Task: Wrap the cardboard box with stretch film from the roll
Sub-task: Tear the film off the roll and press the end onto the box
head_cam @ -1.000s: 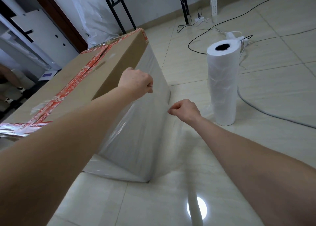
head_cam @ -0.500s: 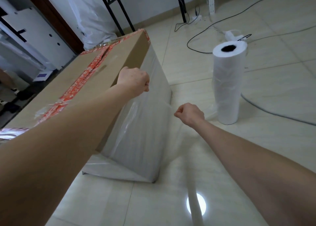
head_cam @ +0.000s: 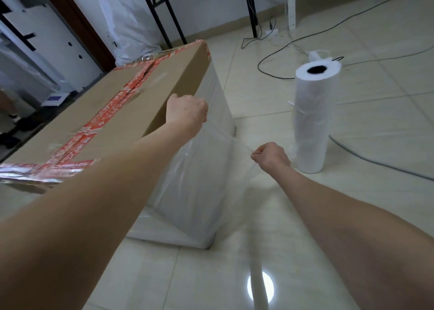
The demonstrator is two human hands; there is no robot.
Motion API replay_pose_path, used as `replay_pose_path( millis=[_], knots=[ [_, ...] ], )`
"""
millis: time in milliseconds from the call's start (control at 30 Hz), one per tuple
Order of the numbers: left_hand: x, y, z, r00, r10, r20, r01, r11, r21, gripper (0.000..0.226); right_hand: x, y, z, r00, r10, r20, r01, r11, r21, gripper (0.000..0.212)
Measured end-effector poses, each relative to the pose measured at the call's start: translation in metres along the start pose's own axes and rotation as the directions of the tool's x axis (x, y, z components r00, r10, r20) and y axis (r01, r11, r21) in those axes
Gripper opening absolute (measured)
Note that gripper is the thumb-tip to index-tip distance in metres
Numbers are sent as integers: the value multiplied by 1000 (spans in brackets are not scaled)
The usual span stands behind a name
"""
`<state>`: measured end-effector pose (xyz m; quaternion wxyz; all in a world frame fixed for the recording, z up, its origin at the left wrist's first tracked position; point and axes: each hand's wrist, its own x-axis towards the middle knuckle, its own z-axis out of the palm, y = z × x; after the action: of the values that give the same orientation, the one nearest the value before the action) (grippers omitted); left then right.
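A large cardboard box (head_cam: pixel 131 112) with red tape along its top stands on the tiled floor, its right side covered by stretch film (head_cam: pixel 199 173). My left hand (head_cam: pixel 186 113) is fisted at the box's upper right edge, gripping the film there. My right hand (head_cam: pixel 270 156) is fisted lower and to the right, pinching a stretched strand of film that runs back to the box corner. The white roll of stretch film (head_cam: pixel 313 117) stands upright on the floor just right of my right hand.
Black and grey cables (head_cam: pixel 305 35) trail over the floor behind and beside the roll. Black stand legs (head_cam: pixel 164 23) and a white plastic bag (head_cam: pixel 131 28) are behind the box. A dark door frame (head_cam: pixel 79 28) and white panels are at the left.
My right hand has shifted slightly right and away from the box, drawing the film strand taut. My left hand keeps its grip at the box's top edge.
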<state>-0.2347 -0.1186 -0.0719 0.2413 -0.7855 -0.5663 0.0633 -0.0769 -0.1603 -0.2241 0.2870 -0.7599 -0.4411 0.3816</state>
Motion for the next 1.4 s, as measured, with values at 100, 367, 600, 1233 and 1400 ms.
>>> replay_pose_path(
  millis=[100, 367, 600, 1233, 1400],
  knots=[
    [3, 1, -2, 1000, -6, 13, 6, 1000, 7, 21, 7, 1, 6, 1000, -8, 4, 8, 1000, 7, 19],
    [15, 8, -5, 968, 155, 198, -218, 907, 359, 12, 25, 16, 11, 1000, -10, 17, 9, 1000, 14, 16],
    [7, 9, 7, 907, 414, 80, -386, 738, 554, 31, 28, 24, 16, 999, 28, 44, -30, 998, 48, 15],
    [24, -8, 7, 911, 357, 204, -407, 706, 579, 15, 47, 13, 55, 998, 55, 1, -55, 994, 99, 17],
    [25, -9, 6, 923, 315, 222, -383, 692, 611, 18, 52, 6, 73, 997, 71, 22, -73, 987, 140, 16]
  ],
)
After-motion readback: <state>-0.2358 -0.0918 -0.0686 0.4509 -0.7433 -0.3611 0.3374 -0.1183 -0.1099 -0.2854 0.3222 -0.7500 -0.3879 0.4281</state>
